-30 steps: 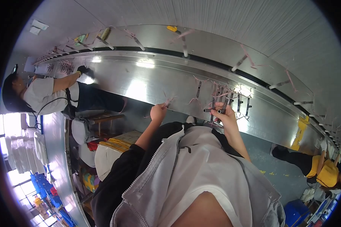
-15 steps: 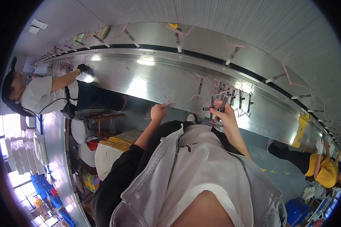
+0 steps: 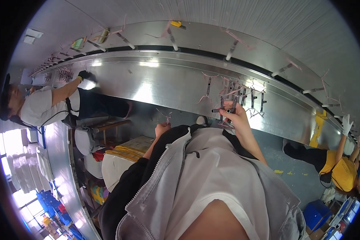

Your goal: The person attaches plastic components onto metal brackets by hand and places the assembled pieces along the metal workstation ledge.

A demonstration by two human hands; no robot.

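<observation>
My right hand [image 3: 235,117] is raised at the edge of the long steel conveyor table [image 3: 148,86] and is closed on a small dark strip-shaped part [image 3: 225,109] with a thin pink string. Just beyond it, several more dark strip parts with pink strings [image 3: 244,94] lie on the steel. My left hand [image 3: 162,128] hangs lower, off the table edge, pinching a thin pink string [image 3: 166,116]. My grey jacket [image 3: 212,180] fills the lower middle of the view.
A co-worker in a white shirt and black glove [image 3: 84,75] leans over the table at the left. Another person in yellow with a white glove [image 3: 347,124] works at the right. Stools and yellow-topped boxes [image 3: 120,154] stand under the table. Stacked white trays [image 3: 32,168] sit at the far left.
My left hand has dropped from the table edge with a pink string. My right hand stays on the dark part. The co-worker at the left has stretched an arm further along the table.
</observation>
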